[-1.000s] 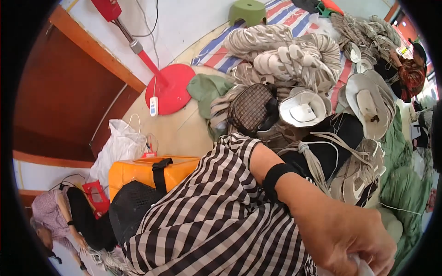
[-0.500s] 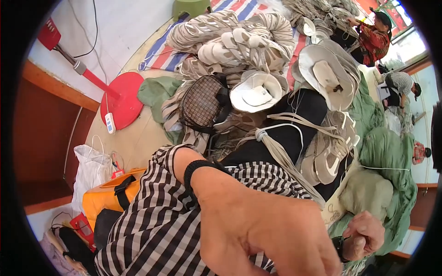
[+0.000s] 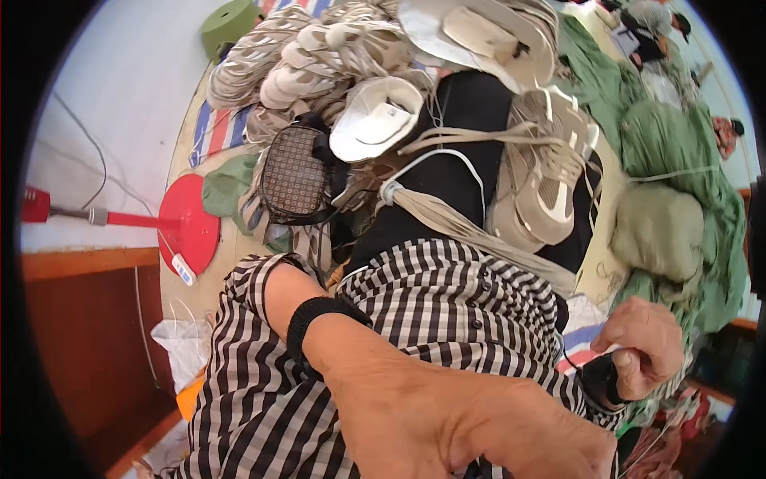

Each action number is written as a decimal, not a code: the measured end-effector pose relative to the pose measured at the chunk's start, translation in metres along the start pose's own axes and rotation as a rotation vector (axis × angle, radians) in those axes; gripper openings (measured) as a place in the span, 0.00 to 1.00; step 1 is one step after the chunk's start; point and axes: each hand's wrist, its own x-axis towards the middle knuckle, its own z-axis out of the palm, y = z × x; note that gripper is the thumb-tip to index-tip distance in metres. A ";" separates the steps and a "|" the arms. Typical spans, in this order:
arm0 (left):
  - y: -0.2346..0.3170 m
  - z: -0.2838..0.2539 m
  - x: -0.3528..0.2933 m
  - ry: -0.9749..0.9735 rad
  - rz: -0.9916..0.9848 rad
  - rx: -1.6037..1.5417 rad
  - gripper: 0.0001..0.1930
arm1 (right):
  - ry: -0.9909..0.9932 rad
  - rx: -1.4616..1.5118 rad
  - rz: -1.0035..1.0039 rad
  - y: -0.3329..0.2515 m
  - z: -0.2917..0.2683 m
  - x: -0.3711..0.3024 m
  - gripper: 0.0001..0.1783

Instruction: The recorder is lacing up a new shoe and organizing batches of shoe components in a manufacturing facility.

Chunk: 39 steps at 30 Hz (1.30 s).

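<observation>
My left hand [image 3: 447, 407], with a black band at its wrist, is large and close across the lower middle, over my checked shirt [image 3: 415, 311]. Its fingertips run past the lower edge, so what they do is hidden. At the right, my right hand [image 3: 646, 343] has curled fingers with the thumb against them; anything held there is too small to make out. Across my black-trousered lap lies a bundle of beige shoelaces [image 3: 471, 231], tied with a white band. Beside it are beige sneaker uppers [image 3: 550, 176], with loose laces over them.
Heaped shoe uppers [image 3: 327, 64] lie beyond my lap, beside a patterned brown bag [image 3: 295, 172]. A round red stand base [image 3: 191, 219] with a power strip [image 3: 184, 270] is at the left. Green sacks [image 3: 658, 215] line the right. Another person [image 3: 650, 24] sits at the far right.
The whole view has swung, so the lap and heap appear further left and higher. My right hand shows higher in the picture, with fingers still curled. My left hand stays near the lower edge.
</observation>
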 end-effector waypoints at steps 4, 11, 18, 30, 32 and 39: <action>0.008 -0.006 -0.011 -0.027 -0.314 0.088 0.11 | -0.029 -0.051 -0.003 0.010 -0.005 -0.007 0.06; 0.018 0.008 -0.002 0.137 -0.254 0.254 0.10 | 0.011 -0.037 0.048 0.017 -0.001 -0.017 0.10; -0.024 -0.012 0.004 -0.118 -0.021 -0.006 0.21 | 0.001 -0.100 0.121 0.016 0.002 -0.020 0.11; 0.029 -0.012 0.009 -0.181 -0.475 0.453 0.16 | 0.006 -0.103 0.119 0.020 0.005 -0.026 0.14; 0.038 -0.011 0.011 -0.201 -0.518 0.533 0.15 | -0.026 -0.081 0.141 0.020 0.007 -0.024 0.14; 0.062 -0.021 0.029 -0.241 -0.704 1.042 0.13 | -0.086 -0.183 0.240 0.013 0.003 -0.028 0.12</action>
